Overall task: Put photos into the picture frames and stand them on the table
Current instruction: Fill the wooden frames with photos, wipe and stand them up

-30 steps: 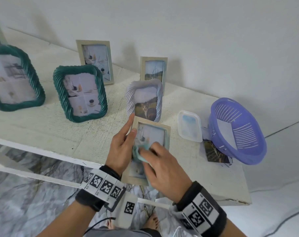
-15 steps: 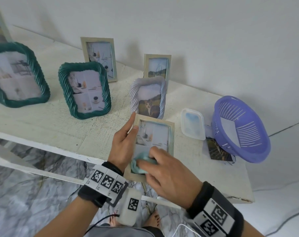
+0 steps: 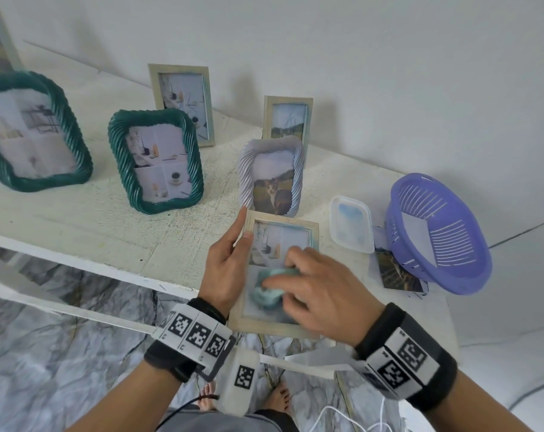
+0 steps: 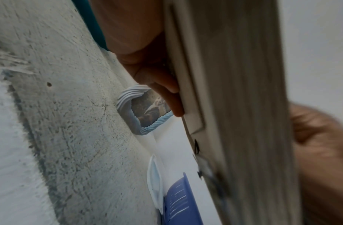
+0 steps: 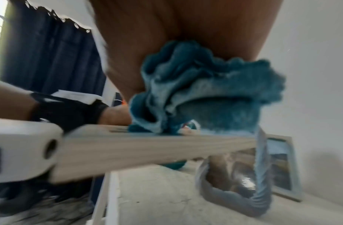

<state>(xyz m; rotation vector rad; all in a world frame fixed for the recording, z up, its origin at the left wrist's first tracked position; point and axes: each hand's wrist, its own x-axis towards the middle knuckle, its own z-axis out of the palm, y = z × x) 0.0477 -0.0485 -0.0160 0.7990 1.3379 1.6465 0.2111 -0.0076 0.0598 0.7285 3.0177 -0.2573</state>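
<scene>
Table, white, worn top, set against a pale wall. Purple basket at the right end, tipped on its side, mouth toward the camera, resting partly on a loose photo lying flat. Large green frame at far left, upright, photo inside. Smaller green frame to its right, upright, photo inside. Tall wooden frame behind, near the wall, upright. Pale wooden frame at the table's near edge, photo inside, held off the top and tilted toward the camera. White twisted frame just behind it, upright, cat photo inside. Small wooden frame farther back, upright, landscape photo. Clear lidded box flat between the held frame and the basket. Left hand gripping the held frame's left edge, thumb on the front, fingers behind. Right hand curled over a teal cloth, bunched and pressed against the lower half of the glass.
</scene>
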